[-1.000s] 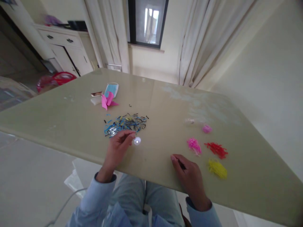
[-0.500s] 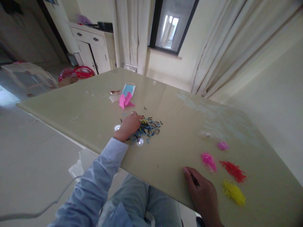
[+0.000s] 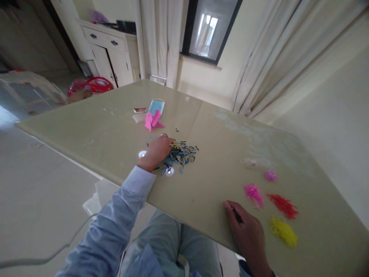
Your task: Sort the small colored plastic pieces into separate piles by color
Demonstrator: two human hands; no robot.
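Right at the mixed pile of small black, blue and yellow bands (image 3: 181, 157), the left hand (image 3: 158, 150) lies over its left edge, and that contact is the relation that matters most. Fingertips point rightward into the pile, meeting it beside a few yellow bands (image 3: 175, 145); they are drawn close together, though whether they pinch one I cannot tell. Loosely scattered, the pile has no firm long axis, but its spread runs from near left to far right, wider than it is deep. Clearly the left hand is the nearer one: the right hand (image 3: 248, 227) rests on the table (image 3: 213, 157) well to the pile's near right, its fingers curled into a loose fist with a dark hollow, whose contents, if any, I cannot make out. Just at the pile's near edge sits a clear disc (image 3: 169, 172) with a bright glint, and another shiny disc (image 3: 142, 154) lies left of it, by the wrist. Beyond the pile, to the far left, are pink folded paper (image 3: 153, 120) and a blue mask (image 3: 157, 107). Well right of it lie pink (image 3: 254, 195), red (image 3: 283, 206) and yellow heaps (image 3: 284, 231). Nothing stands between the left fingertips and the pile.
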